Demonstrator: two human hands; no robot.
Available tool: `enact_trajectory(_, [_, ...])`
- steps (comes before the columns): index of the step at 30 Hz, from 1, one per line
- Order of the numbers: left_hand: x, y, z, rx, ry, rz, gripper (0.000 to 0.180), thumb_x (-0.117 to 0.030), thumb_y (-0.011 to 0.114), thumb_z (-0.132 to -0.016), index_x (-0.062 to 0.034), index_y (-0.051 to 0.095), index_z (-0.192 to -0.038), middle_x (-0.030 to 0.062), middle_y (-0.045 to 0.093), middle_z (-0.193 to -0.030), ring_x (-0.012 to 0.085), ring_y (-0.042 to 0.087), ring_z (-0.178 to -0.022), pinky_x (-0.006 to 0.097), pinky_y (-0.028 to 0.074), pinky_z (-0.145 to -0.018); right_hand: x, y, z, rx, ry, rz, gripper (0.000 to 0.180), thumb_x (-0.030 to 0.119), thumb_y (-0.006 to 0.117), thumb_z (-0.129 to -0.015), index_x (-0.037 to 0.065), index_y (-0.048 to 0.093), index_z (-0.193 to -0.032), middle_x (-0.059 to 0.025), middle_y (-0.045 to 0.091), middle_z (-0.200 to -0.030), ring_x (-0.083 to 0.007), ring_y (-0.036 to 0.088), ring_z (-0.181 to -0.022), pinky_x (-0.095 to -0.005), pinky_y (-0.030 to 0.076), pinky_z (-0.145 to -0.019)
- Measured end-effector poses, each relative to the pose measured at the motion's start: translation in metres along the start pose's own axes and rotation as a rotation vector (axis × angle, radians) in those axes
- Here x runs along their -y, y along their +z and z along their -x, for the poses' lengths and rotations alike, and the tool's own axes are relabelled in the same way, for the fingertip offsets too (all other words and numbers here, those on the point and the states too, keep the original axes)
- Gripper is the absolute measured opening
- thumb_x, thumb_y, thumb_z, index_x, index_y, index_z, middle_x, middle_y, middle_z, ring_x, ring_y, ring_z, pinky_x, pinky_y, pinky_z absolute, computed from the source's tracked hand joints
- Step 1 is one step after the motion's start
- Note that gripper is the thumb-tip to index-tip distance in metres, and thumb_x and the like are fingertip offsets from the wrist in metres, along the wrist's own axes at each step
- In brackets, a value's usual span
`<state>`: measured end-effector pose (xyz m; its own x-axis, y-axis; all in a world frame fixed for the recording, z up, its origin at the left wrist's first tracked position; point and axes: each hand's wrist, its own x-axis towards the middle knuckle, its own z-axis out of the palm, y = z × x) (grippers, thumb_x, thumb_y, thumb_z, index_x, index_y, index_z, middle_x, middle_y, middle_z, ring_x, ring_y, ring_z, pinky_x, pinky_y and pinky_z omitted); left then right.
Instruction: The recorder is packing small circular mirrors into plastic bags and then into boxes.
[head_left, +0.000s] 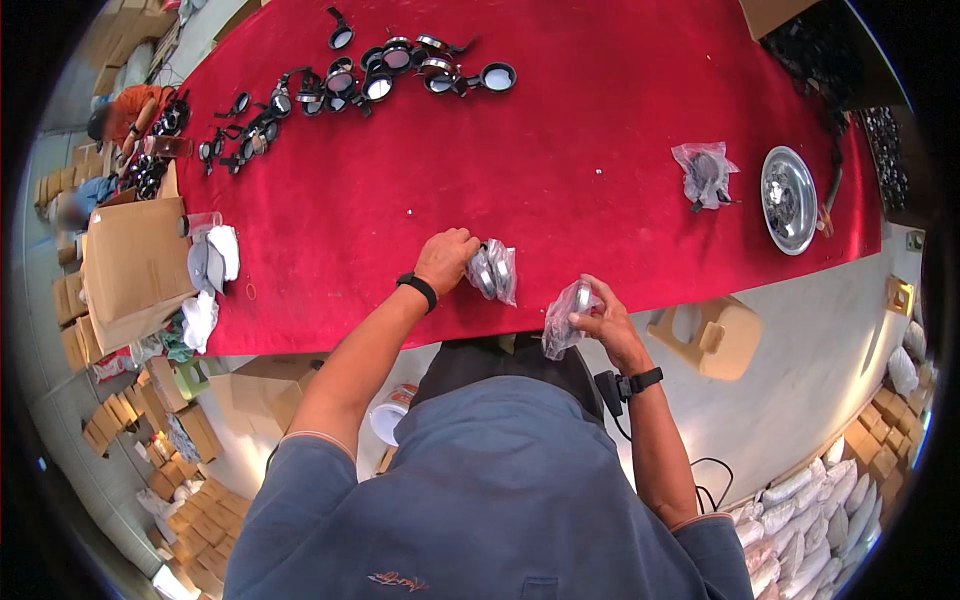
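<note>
A: Where do we find each hand? We see the left hand [447, 259] closed, knuckles up, on the red surface [560, 190], its fingers touching a small stack of bagged round pieces [494, 270] that stand on edge just to its right.

B: And the right hand [603, 322] is off the surface, below its near edge. It grips one bagged piece [566, 318] in clear plastic, the bag hanging down and to the left of the fingers.

A: Which relation matters here? The stack lies between the two hands, up and to the left of the right hand and across the surface's edge. The left hand is the nearer, already in contact. The stack's long axis runs roughly left to right, the discs set face to face.

B: Counts, then. We count two hands, one held bag, and a stack of about three bags; the exact number we cannot tell.

A: Farther off we see one more bagged piece [705, 173] well to the right, one round metal tray [788, 198] beside it, and a heap of black-rimmed lenses [380, 75] along the far side, over a dozen, too tangled to count.

B: One cardboard box [135, 265] sits at the left end.
</note>
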<state>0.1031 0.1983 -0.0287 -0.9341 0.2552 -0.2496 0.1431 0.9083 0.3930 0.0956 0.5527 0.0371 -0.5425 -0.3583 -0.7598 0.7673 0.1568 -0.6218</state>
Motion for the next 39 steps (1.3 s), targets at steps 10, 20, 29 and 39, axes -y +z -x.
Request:
enact_trajectory(10, [-0.026, -0.004, -0.023, 0.079, 0.576, -0.206, 0.056, -0.01, 0.065, -0.09, -0.0148, 0.057, -0.145, 0.0157, 0.056, -0.15, 0.0355, 0.054, -0.141, 0.049, 0.045, -0.116, -0.002, 0.0, 0.004, -0.004, -0.007, -0.096, 0.088, 0.012, 0.087, -0.084, 0.011, 0.043, -0.16, -0.0149, 0.066, -0.133, -0.0225, 0.066, -0.113, -0.0349, 0.057, -0.084])
enact_trajectory(20, [-0.011, 0.008, -0.022, 0.184, 0.473, -0.04, 0.023, -0.011, 0.068, -0.084, -0.0078, 0.069, -0.107, 0.0104, 0.069, -0.111, 0.0317, 0.064, -0.11, 0.046, 0.053, -0.099, -0.01, -0.006, 0.009, 0.003, -0.008, -0.041, 0.087, 0.012, 0.086, -0.085, 0.011, 0.043, -0.161, -0.0122, 0.067, -0.129, -0.0207, 0.065, -0.112, -0.0344, 0.055, -0.084])
enact_trajectory(29, [-0.005, 0.006, 0.007, 0.069, 0.519, -0.15, 0.033, -0.012, 0.062, -0.091, -0.0095, 0.067, -0.124, 0.0146, 0.063, -0.139, 0.0354, 0.055, -0.137, 0.05, 0.043, -0.118, -0.02, 0.01, -0.047, 0.091, 0.069, -0.315, 0.062, 0.026, 0.079, -0.096, 0.01, 0.053, -0.15, -0.007, 0.07, -0.117, -0.0189, 0.069, -0.097, -0.0364, 0.059, -0.08])
enact_trajectory(39, [-0.051, -0.016, 0.07, -0.1, -0.331, 0.323, 0.043, -0.014, 0.078, -0.087, -0.0016, 0.065, -0.125, 0.0219, 0.065, -0.135, 0.0393, 0.061, -0.127, 0.05, 0.051, -0.103, -0.045, 0.049, -0.114, 0.384, 0.674, -0.742, 0.074, 0.071, 0.047, -0.097, 0.002, 0.065, -0.116, -0.0154, 0.069, -0.081, -0.0218, 0.064, -0.057, -0.0324, 0.058, -0.052])
